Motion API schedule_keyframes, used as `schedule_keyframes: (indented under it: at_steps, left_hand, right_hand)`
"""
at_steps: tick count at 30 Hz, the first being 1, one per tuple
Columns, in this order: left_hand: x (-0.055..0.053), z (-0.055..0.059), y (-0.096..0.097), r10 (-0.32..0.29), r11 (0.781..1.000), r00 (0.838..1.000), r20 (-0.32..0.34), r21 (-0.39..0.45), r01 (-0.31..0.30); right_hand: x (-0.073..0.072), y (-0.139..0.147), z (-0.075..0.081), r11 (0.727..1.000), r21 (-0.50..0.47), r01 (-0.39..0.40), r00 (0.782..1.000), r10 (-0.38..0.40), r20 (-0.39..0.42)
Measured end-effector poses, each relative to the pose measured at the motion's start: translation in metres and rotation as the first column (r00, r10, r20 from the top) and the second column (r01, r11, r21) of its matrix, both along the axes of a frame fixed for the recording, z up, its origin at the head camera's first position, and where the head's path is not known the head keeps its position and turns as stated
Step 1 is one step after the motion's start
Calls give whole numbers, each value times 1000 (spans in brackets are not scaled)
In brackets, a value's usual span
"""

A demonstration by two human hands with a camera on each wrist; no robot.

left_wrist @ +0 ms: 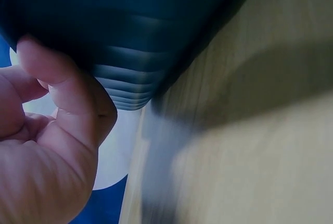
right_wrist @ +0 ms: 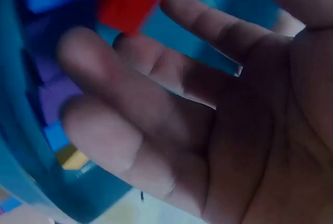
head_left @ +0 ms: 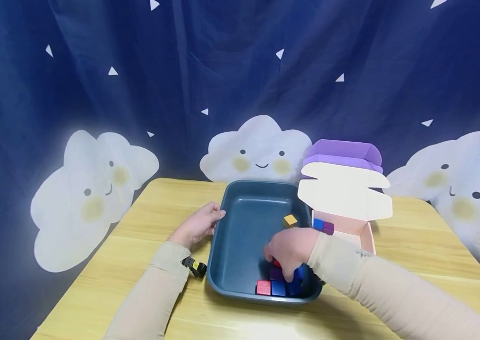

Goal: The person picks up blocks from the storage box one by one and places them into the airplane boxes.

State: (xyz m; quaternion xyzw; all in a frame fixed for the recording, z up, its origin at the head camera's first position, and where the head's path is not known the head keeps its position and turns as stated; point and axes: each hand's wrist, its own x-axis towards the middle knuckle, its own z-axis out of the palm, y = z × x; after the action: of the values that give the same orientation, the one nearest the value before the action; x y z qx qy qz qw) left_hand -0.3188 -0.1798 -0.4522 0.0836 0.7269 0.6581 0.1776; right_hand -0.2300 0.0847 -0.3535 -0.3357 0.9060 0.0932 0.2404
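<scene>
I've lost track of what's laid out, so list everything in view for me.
Wood-grain table: 1, pale yellow, beneath everything
Deep rectangular tray: 1, dark teal, table's middle
Small cubes in tray: at least 6; yellow, red, blue, purple; right side and near end, some hidden
Folding cardboard box: 1, purple outside, pale inside, open, right of tray
Small cubes in box: 2 visible, blue and purple, left inside
Fabric curtain: 1, navy with white clouds, behind
Small device: 1, black, left wrist
Sleeves: 2, beige, both arms
Left hand: 1, bare, grips tray's left rim
Right hand: 1, bare, among tray cubes

Tray: dark teal. Cubes: red, blue, purple, yellow. Mailer box: pink inner walls. Curtain: navy, white cloud-and-triangle print.
</scene>
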Motion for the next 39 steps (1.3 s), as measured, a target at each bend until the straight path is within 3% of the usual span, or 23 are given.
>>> schedule_keyframes:
  at_steps: [3, 8, 11, 18, 21, 25, 32, 39]
  left_hand:
    - [-1, 0, -1, 1, 1000, 1000, -2, -2, -1]
    - [-1, 0, -1, 12, 1000, 1000, -7, -6, -12]
    - [1, -2, 1, 5, 1000, 1000, 1, -6, -5]
    - [0, -1, 2, -1, 1000, 1000, -7, 5, 1]
    - [0, 0, 1, 0, 1000, 1000, -13, -1, 0]
    - [-1, 3, -1, -10, 1000, 1000, -5, -16, 10]
    - [-2, 3, -4, 10, 1000, 1000, -19, -23, -11]
    - [0, 2, 0, 10, 1000, 1000, -3, -26, -10]
  right_hand:
    - [5, -4, -5, 997, 45, -64, 998, 64, 0]
    - [10, -7, -7, 987, 27, -155, 987, 156, -38]
    - [14, -7, -8, 984, 50, -171, 983, 174, -54]
    - [27, -10, -16, 948, 279, -150, 976, 187, -110]
    - [26, -12, -17, 945, 295, -140, 976, 182, -120]
    - [15, -10, -16, 966, 215, -141, 977, 171, -125]
    - [-26, -19, -17, 997, -26, -67, 988, 62, -142]
    - [-56, -30, -28, 997, -74, -30, 972, 12, -236]
